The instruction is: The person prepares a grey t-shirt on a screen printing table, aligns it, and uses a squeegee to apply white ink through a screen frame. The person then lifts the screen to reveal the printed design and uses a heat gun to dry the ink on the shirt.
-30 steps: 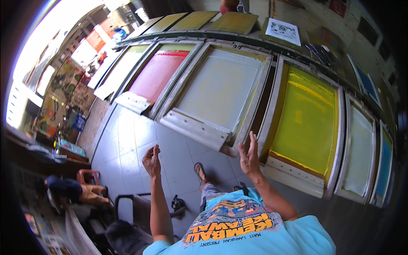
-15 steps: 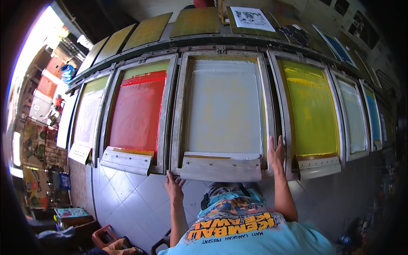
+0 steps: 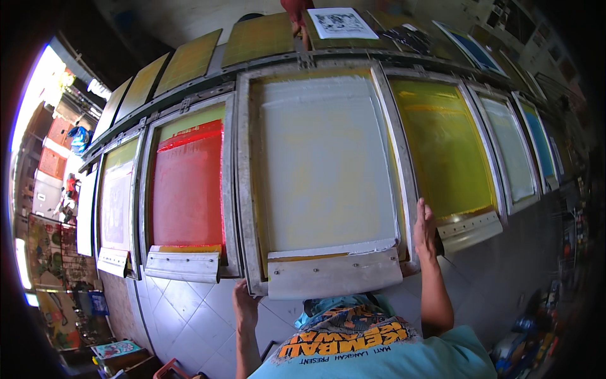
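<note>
A metal-edged screen printing frame (image 3: 245, 189) with a mesh coated in pale grey-white ink stands in front of me, its near end tilted up. My left hand (image 3: 245, 306) has its fingers curled at the near left corner. Along the near right side my right hand (image 3: 426, 232) presses against the frame, its fingers pointing away from me and its thumb hidden. A metal squeegee (image 3: 334, 276) with a row of bolts rests across the frame's near end, touched by neither hand.
To the left is a screen with red ink (image 3: 188, 196); to the right, one with yellow ink (image 3: 445, 148). More screens continue both ways. Flat boards (image 3: 189, 60) and a printed sheet (image 3: 341, 24) lie along the far side. A person's legs (image 3: 301, 25) show beyond. The floor is tiled (image 3: 189, 316).
The near end of the grey-white screen has come up toward me, both hands moving with it. My right hand's fingers have drawn together. The view has shifted, and the far person's legs now show.
</note>
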Motion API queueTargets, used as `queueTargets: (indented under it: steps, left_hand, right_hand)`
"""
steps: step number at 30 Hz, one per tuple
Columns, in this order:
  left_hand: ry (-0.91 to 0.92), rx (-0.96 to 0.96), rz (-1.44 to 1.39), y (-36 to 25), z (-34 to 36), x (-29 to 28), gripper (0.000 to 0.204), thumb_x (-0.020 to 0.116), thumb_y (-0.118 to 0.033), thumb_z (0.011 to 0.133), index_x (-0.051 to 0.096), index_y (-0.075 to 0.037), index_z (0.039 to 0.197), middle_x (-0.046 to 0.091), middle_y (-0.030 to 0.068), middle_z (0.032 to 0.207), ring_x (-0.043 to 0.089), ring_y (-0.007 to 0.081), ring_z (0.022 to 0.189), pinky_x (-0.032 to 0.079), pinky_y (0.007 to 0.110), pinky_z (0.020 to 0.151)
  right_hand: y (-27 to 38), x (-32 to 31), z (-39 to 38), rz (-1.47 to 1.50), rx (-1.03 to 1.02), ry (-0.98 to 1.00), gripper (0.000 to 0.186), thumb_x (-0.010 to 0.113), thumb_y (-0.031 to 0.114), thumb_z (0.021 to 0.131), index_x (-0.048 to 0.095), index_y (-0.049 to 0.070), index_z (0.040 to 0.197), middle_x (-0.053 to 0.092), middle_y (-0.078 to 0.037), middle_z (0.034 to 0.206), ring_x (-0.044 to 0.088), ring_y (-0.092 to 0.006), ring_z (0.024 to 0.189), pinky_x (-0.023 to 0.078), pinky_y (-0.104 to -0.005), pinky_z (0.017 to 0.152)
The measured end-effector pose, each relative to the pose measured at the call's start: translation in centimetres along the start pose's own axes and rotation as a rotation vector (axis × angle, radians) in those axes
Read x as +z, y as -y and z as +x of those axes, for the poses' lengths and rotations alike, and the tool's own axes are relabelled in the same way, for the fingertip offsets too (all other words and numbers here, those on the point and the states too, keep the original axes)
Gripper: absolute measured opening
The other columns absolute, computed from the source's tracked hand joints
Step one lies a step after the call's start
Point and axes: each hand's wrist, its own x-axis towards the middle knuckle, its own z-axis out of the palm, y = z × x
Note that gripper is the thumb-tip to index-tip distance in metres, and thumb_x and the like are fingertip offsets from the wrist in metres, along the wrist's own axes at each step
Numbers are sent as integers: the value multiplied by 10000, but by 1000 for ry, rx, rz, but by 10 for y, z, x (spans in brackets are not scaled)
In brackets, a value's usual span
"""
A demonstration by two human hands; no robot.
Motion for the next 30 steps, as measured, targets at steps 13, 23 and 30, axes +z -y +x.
queueTargets:
  steps: [13, 23, 30]
  left_hand:
    - [309, 189, 883, 66, -107, 282, 418, 498, -399, 1055, 468, -35, 851, 363, -29, 741, 314, 92, 707, 277, 288, 603]
    - [671, 260, 925, 236, -228, 463, 473, 516, -449, 1038, 448, -77, 754, 351, -47, 661, 294, 67, 622, 246, 281, 530]
    - [910, 231, 972, 347, -269, 595, 495, 538, -477, 1023, 445, -68, 759, 364, -40, 665, 294, 72, 621, 251, 287, 531]
  right_hand:
    - [-175, -299, -91, 341, -218, -566, 586, 417, 574, 1023, 547, 6, 958, 488, -32, 836, 433, -141, 829, 390, -308, 806]
    - [-355, -519, -166, 435, -20, -905, 429, 348, 393, 1091, 473, 23, 913, 424, -14, 839, 393, -126, 814, 385, -299, 772]
    - [-454, -624, -178, 545, 179, -1033, 653, 339, 495, 1071, 483, -78, 1347, 536, -185, 1317, 490, -262, 1234, 350, -368, 1071]
